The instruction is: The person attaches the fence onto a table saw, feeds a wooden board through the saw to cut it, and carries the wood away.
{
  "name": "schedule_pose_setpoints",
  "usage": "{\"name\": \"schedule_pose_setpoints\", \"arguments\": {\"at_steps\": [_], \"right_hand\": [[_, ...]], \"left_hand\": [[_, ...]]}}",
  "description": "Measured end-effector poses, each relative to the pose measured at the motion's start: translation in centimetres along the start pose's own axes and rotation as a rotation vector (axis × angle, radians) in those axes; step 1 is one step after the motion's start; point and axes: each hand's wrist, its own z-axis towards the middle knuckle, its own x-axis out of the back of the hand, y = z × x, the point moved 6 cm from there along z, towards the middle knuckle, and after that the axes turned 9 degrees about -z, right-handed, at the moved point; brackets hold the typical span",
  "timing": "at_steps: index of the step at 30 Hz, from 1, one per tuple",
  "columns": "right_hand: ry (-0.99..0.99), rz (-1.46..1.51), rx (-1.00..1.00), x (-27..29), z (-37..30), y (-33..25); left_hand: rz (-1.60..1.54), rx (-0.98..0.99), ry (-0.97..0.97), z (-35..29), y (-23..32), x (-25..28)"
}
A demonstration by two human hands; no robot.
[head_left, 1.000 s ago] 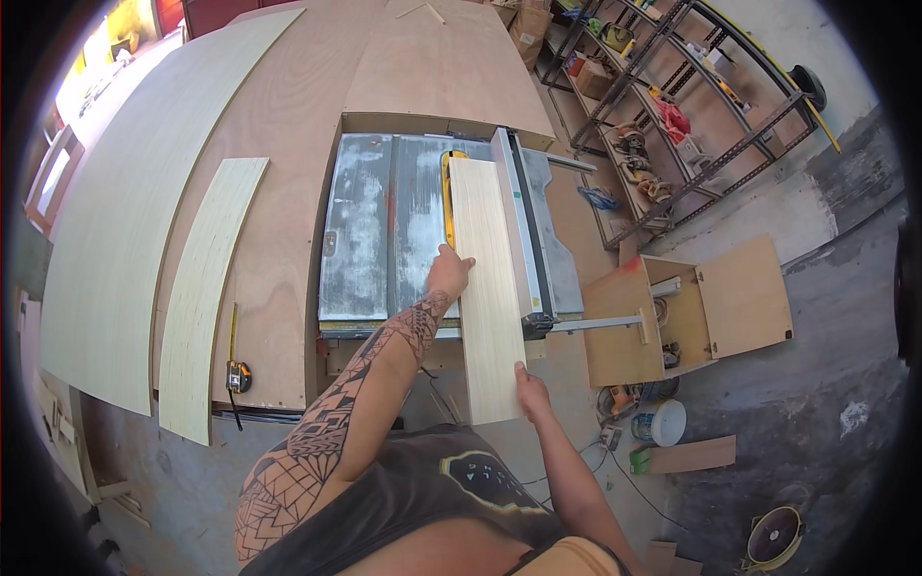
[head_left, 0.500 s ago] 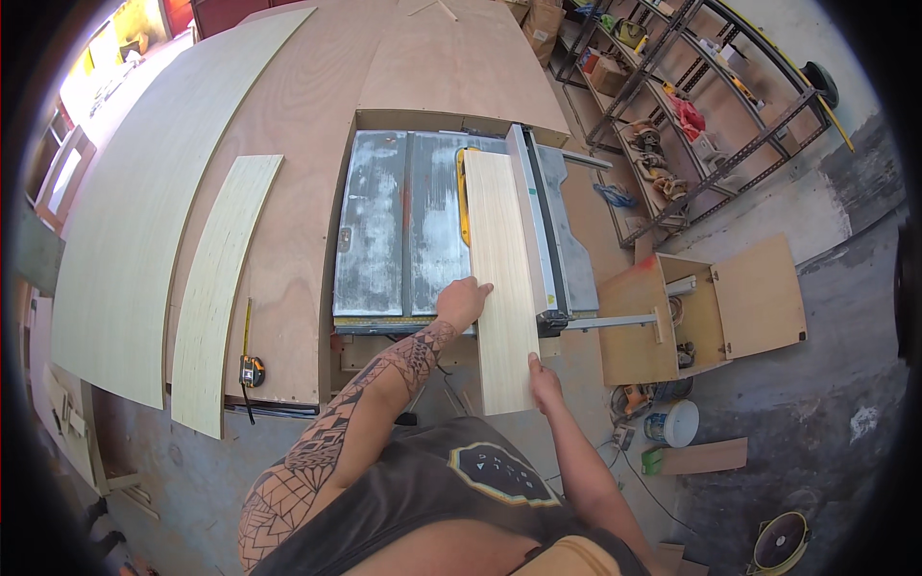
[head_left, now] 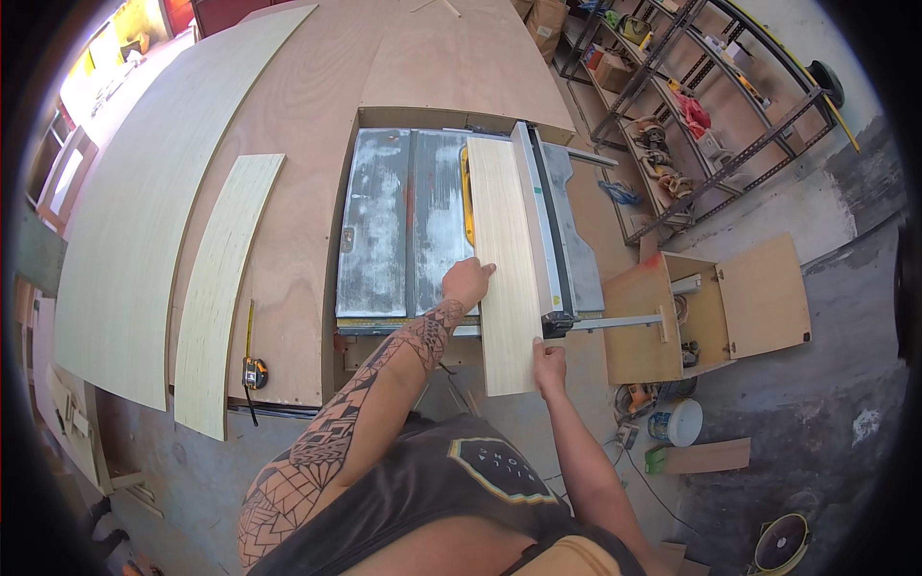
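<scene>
A long pale plywood board [head_left: 507,259] lies lengthwise on the table saw [head_left: 379,221], between the yellow insert plate [head_left: 468,206] and the straight metal fence [head_left: 540,221]. Its near end sticks out past the saw's front edge. My left hand [head_left: 468,281] is closed at the board's left edge, with a fingertip over the top face. My right hand [head_left: 550,370] grips the right edge close to the near end, thumb on top. No blade can be made out; the board covers part of the insert plate.
Left of the saw, a plywood strip [head_left: 226,288], a large sheet [head_left: 173,211] and a tape measure [head_left: 254,372] rest on the wooden worktop [head_left: 288,250]. On the right stand an open wooden cabinet [head_left: 639,317], a white bucket [head_left: 677,422] and metal shelving [head_left: 672,125]. Cords trail over the floor.
The plywood board has slid forward, away from me, along the fence. Both hands have moved forward with it, keeping their places at its edges.
</scene>
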Motion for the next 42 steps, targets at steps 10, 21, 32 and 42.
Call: {"name": "schedule_pose_setpoints", "arguments": {"at_steps": [10,21,32,42], "right_hand": [[0.011,-0.898,1.0,0.0,-9.5,-6.7],[-0.046,-1.003,0.97,-0.4,-5.4,-11.3],[-0.012,-1.046,0.955,-1.1,-2.6,-14.6],[-0.059,-1.008,0.959,0.0,0.0,-16.9]], "left_hand": [[0.0,-0.009,-0.011,1.0,0.1,-0.1],[-0.014,0.051,0.046,4.0,1.0,1.4],[0.067,-0.079,-0.142,0.6,-1.4,0.1],[0.008,-0.061,0.01,-0.2,-0.2,0.1]]}}
